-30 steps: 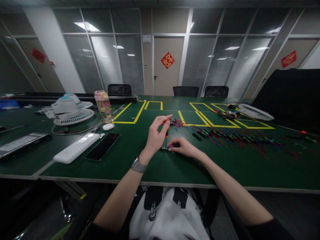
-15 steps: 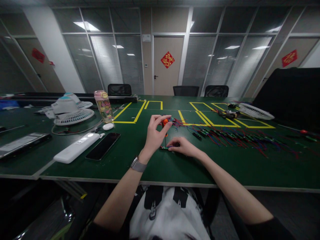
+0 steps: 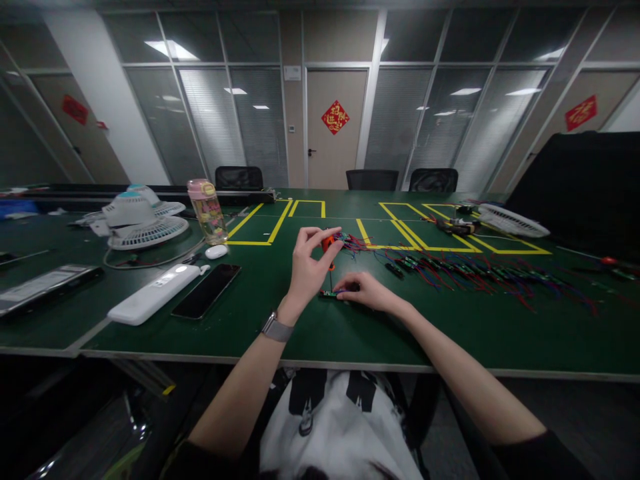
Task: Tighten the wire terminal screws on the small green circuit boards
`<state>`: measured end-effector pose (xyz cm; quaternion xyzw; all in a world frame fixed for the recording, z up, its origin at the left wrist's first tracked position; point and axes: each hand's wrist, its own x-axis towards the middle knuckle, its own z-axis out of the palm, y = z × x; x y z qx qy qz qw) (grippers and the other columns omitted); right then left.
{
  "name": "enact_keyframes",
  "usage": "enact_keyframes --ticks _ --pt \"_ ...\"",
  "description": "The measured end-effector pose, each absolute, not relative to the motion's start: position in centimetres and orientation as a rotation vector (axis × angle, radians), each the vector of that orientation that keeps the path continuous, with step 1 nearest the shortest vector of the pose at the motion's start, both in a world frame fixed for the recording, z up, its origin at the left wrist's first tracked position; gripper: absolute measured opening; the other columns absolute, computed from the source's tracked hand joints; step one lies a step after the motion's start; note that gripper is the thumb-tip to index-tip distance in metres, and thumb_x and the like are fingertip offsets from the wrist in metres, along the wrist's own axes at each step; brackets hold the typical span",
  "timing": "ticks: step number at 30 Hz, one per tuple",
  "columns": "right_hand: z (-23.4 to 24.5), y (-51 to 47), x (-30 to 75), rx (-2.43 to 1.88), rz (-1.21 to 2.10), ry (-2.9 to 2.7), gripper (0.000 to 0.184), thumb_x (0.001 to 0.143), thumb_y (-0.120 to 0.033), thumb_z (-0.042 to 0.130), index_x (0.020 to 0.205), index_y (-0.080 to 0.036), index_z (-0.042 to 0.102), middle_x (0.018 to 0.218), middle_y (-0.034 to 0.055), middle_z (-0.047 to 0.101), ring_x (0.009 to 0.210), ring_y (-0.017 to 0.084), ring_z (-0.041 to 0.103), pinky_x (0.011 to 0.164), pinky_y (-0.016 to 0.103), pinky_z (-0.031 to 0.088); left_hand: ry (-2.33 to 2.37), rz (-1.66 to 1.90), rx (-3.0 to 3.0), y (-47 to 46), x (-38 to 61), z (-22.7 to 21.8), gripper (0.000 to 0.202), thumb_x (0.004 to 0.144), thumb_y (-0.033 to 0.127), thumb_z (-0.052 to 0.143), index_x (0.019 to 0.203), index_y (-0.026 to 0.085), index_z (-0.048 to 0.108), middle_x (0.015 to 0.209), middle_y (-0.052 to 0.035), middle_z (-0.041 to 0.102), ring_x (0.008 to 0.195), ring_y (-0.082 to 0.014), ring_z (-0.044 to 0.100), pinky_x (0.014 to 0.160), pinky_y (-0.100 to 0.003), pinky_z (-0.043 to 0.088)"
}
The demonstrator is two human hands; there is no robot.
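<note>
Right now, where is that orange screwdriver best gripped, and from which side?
Probably by the orange screwdriver's handle, from the left and above, as the left hand does. It stands nearly upright, with the thick handle on top and the thin shaft running down to the small circuit board. The right hand is at the board's right end, so that side is busier.

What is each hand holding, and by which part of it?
The left hand holds an orange-handled screwdriver by its handle; the right hand holds a small green circuit board by its right end.
</note>
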<state>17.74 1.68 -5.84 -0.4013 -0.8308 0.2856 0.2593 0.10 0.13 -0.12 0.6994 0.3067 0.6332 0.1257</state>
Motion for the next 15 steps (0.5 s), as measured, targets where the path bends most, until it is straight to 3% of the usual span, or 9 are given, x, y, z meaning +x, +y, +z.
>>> enact_keyframes --ticks 3,9,15 --pt "-5.77 1.63 17.72 -1.086 0.795 -2.241 0.021 0.08 -0.029 0.068 0.092 -0.014 0.074 0.074 0.0029 0.067 0.066 0.014 0.058 0.062 0.025 0.044 0.89 1.855 2.058 0.09 0.05 -0.07 0.025 0.091 0.028 0.056 0.114 0.025 0.066 0.099 -0.0034 0.063 0.09 -0.0138 0.059 0.084 -0.027 0.047" --pt "-5.69 1.58 17.72 -1.099 0.765 -2.251 0.019 0.08 -0.027 0.068 0.093 -0.014 0.074 0.076 0.0033 0.067 0.067 0.014 0.058 0.064 0.026 0.044 0.792 1.744 2.01 -0.04 0.14 0.06 0.031 0.097 0.024 0.042 0.122 0.022 0.061 0.115 -0.0058 0.066 0.107 -0.0159 0.06 0.095 -0.03 0.044" --pt "-5.83 1.62 17.79 -1.089 0.778 -2.243 0.019 0.08 -0.026 0.068 0.093 -0.013 0.074 0.077 0.0038 0.067 0.068 0.015 0.059 0.065 0.026 0.044 0.852 1.822 2.014 0.16 0.1 -0.09 0.023 0.09 0.026 0.056 0.111 0.022 0.067 0.103 -0.0053 0.064 0.095 -0.0157 0.061 0.086 -0.028 0.048"
